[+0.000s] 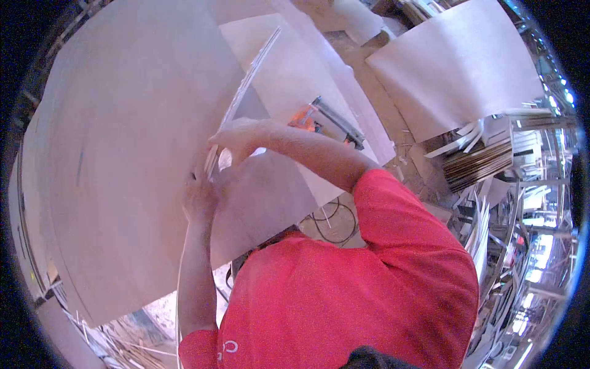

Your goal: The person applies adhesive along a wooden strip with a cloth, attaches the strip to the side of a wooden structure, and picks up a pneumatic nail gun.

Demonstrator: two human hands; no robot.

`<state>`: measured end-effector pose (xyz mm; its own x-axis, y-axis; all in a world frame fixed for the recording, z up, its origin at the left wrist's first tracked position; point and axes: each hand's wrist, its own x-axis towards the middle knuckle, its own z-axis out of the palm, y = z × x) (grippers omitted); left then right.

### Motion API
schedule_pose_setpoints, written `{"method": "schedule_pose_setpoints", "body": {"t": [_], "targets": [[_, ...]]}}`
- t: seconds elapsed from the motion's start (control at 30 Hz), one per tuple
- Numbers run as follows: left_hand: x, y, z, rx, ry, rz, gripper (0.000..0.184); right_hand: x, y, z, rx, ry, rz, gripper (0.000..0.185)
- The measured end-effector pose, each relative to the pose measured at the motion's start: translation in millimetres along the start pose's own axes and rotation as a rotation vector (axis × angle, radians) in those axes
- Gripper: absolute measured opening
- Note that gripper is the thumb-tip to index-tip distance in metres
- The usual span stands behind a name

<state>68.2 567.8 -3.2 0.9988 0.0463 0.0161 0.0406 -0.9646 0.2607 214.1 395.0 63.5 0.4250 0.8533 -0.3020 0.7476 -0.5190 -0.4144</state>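
A bundle of thin, pale wooden strips (251,74) slants up and away over a large brown sheet (135,123). My right hand (238,138) is closed around the strips near their lower part. Just below it, my left hand (200,195) is also closed on the strips, its fingers partly blurred. A small bright patch shows between my hands; I cannot tell what it is. Beyond my right forearm, an orange and black power tool (326,120), which looks like a nail gun, lies on a pale board (289,74).
Another large sheet (455,67) lies at the upper right. Below it stands a stack of thin boards (479,165), with scrap strips (482,227) heaped nearby. A dark hose (350,218) curls on the floor. More offcuts (138,350) lie at the lower left.
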Motion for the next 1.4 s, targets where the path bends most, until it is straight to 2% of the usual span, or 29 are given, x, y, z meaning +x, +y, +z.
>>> {"method": "schedule_pose_setpoints", "body": {"t": [0.03, 0.2, 0.3, 0.37, 0.4, 0.47, 0.57, 0.6, 0.67, 0.7, 0.77, 0.8, 0.87, 0.9, 0.97, 1.03, 1.1, 1.17, 1.3, 1.37, 1.4], "targets": [[-1.4, -1.9, 1.1, -0.021, 0.017, -0.012, 0.033, -0.5, -6.2, -2.9, 0.018, -0.05, 0.027, 0.08], [4.7, -8.4, 14.5, 0.042, 0.02, -0.031, 0.035, -5.2, -11.8, 5.7, 0.023, 0.039, 0.097, 0.069], [-5.4, -18.1, 0.2, 0.032, -0.104, -0.067, 0.042, 2.8, -2.5, 20.5, 0.049, 0.125, 0.138, 0.06], [-26.7, -9.9, -33.3, 0.036, -0.059, -0.074, 0.051, 0.6, -3.8, 18.4, 0.061, 0.098, 0.136, 0.059], [-39.8, -21.7, -28.8, 0.048, -0.054, -0.101, 0.051, -0.7, -4.0, 17.9, 0.081, 0.075, 0.162, 0.058], [-75.4, -49.4, -14.2, 0.101, 0.227, -0.15, 0.06, -4.2, -8.9, 9.0, 0.111, 0.062, 0.145, 0.059], [-118.4, -77.2, -37.4, 0.102, 0.135, -0.194, 0.063, -2.4, -8.0, 11.6, 0.132, 0.059, 0.158, 0.06], [-124.6, -85.7, -34.9, 0.109, 0.127, -0.206, 0.063, -2.4, -6.0, 14.0, 0.111, 0.071, 0.172, 0.062], [-131.6, -99.2, -23.1, -0.056, -0.132, -0.144, 0.052, -5.1, -5.8, 10.6, 0.15, 0.065, 0.148, 0.063], [-132.7, -97.0, -20.4, -0.054, -0.134, -0.155, 0.052, -4.6, -5.6, 10.5, 0.139, 0.066, 0.14, 0.063], [-130.7, -91.1, -12.7, 0.055, 0.03, -0.016, 0.034, -1.8, -3.2, 8.6, 0.131, 0.065, 0.126, 0.063], [-127.4, -88.9, -14.1, 0.059, 0.024, -0.023, 0.034, -1.7, -5.3, 4.1, 0.127, 0.038, 0.149, 0.064], [-118.3, -83.2, -15.2, 0.064, -0.118, -0.094, 0.026, -1.3, -0.7, 4.3, 0.133, -0.004, 0.167, 0.064], [-113.6, -81.3, -10.8, 0.065, -0.128, -0.103, 0.026, 0.0, 7.0, 4.2, 0.126, 0.018, 0.178, 0.065], [-98.9, -77.3, -1.0, -0.002, -0.009, 0.002, 0.026, -4.4, 21.3, -0.6, 0.131, 0.031, 0.184, 0.065], [-71.6, -59.1, -6.2, 0.066, -0.097, 0.001, 0.028, -19.6, 36.9, -18.3, 0.152, 0.12, 0.157, 0.064], [-49.4, -45.5, -0.1, 0.048, -0.044, 0.02, 0.027, -31.4, 85.3, 1.4, 0.6, 0.338, 0.155, 0.062], [-37.8, -33.9, 4.5, 0.026, 0.004, 0.048, 0.027, -56.4, 87.4, -32.8, 0.47, 0.377, 0.194, 0.052], [-23.8, -20.3, 6.2, 0.092, -0.021, 0.024, 0.03, -78.3, 110.2, -58.5, 0.605, 0.415, 0.381, 0.045], [-18.7, -17.3, 7.0, 0.084, -0.043, -0.004, 0.03, -75.3, 117.8, -62.3, 0.427, 0.384, 0.519, 0.042], [-18.6, -17.7, 4.1, 0.054, -0.102, -0.023, 0.036, -69.9, 123.0, -58.2, 0.433, 0.38, 0.519, 0.042]]}}
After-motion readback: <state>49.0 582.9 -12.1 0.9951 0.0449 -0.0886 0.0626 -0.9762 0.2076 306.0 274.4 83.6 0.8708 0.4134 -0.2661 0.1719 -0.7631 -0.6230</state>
